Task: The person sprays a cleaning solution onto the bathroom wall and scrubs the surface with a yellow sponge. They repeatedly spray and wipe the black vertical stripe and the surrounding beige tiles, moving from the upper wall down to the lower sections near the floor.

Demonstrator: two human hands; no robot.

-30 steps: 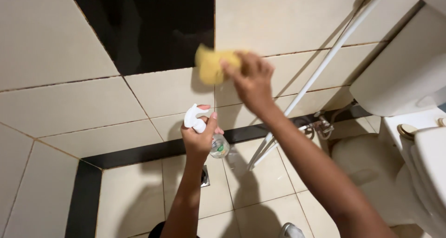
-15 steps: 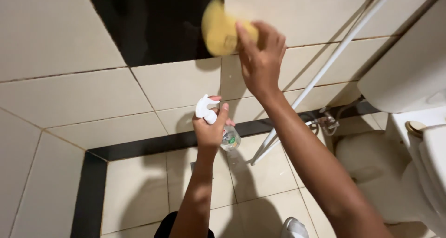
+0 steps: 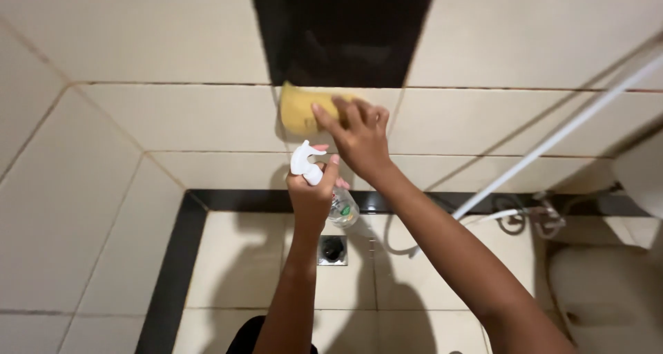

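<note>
Cream ceramic wall tiles with thin dark grout lines are filling most of the head view, and one black glossy tile is sitting at the top centre. A black border strip is running along the foot of the wall, where it is meeting the cream tiled floor.

The right hand is pressing a yellow rectangular foam sponge flat against the wall, just below the black tile. Its grip is spread, with the fingers lying over the sponge's right part; the left part is showing bare.

The left hand is being held just below the right hand, away from the wall. Its grip is closed fully around the neck of a clear plastic spray bottle with a white trigger head. The white head is standing above the fist, while the clear body is slanting down to the right beneath it.

A square metal floor drain is lying directly beneath the bottle. A white slanting pipe is running from upper right down toward a metal wall valve. A white toilet is standing at the right edge.
</note>
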